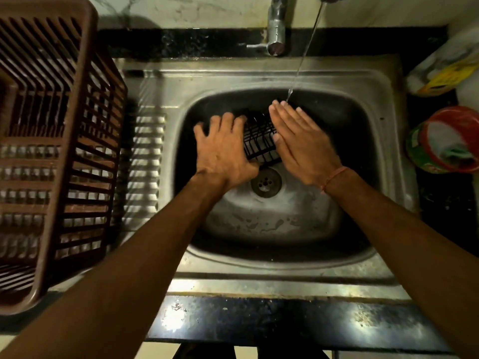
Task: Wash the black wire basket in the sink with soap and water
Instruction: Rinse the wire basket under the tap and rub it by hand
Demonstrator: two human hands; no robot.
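Observation:
A small black wire basket (259, 139) is held over the steel sink (272, 229), above the drain (266, 183). My left hand (223, 149) grips its left side, fingers curled over the top edge. My right hand (300, 141) lies flat with straight fingers against the basket's right side. A thin stream of water (302, 60) falls from the tap (276, 24) onto my right fingertips. Much of the basket is hidden by both hands.
A large brown plastic dish rack (51, 141) stands on the left drainboard. On the right counter sit a round red-rimmed tub (448, 141) holding a scrubber and a white and yellow packet (445, 71). The dark counter edge (259, 322) runs along the front.

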